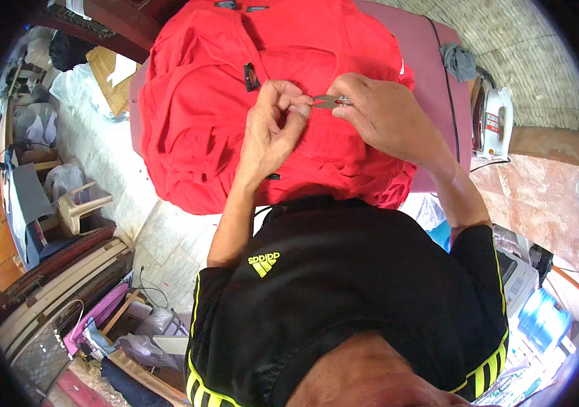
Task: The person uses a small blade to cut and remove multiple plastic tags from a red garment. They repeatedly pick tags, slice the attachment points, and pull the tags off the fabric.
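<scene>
Red garments lie heaped over a padded mauve board in front of me. Above them my right hand grips a small pair of metal thread snips, blades pointing left. The tips of the snips come right up to the fingertips of my left hand. Thumb and fingers of that hand are pinched together; whatever they hold is too small to make out. Just left of the left hand, a black label shows on the red cloth, and more dark labels sit at the far edge.
On the right, a white iron stands beside the mauve board, with a grey cloth near it. A small wooden stool and plastic bags are on the left. At lower right is a blue water bottle.
</scene>
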The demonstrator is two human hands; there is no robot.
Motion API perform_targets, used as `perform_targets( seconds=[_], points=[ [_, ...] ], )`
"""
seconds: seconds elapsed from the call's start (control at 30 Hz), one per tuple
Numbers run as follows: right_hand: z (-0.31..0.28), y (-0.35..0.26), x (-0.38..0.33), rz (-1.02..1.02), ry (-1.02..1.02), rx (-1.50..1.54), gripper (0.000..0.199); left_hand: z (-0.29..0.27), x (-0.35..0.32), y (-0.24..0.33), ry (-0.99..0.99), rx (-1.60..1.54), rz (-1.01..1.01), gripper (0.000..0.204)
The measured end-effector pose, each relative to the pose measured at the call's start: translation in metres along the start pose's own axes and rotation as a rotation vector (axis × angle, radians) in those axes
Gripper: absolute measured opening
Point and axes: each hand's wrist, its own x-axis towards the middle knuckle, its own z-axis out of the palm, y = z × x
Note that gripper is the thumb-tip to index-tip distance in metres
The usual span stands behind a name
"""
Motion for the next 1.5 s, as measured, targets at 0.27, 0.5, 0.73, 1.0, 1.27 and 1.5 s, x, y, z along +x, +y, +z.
perform_targets(
  seconds=[0.27,0.5,0.73,1.0,1.27,1.5],
  points=[
    [-0.018,0.003,0.012,-0.109,0.141,0.272,0.026,0.031,-0.011,-0.018,0.300,0.029,0.195,0.047],
    [-0.021,0.022,0.012,-0.227,-0.011,0.093,0.021,0.018,0.005,-0.011,0.328,0.658,0.707,0.035],
    [-0.009,0.019,-0.018,-0.221,0.037,0.103,0.026,0.019,0.004,-0.030,0.339,0.648,0.732,0.032],
    [-0.003,0.017,-0.016,-0.120,0.078,0.115,0.022,0.021,0.003,-0.021,0.331,0.654,0.769,0.032],
    [0.002,0.023,-0.009,-0.072,0.072,0.153,0.016,0.021,0.001,-0.020,0.326,0.648,0.802,0.033],
    [-0.004,0.019,-0.007,-0.051,-0.012,0.188,0.018,0.019,0.003,-0.019,0.311,0.682,0.822,0.031]
  ],
)
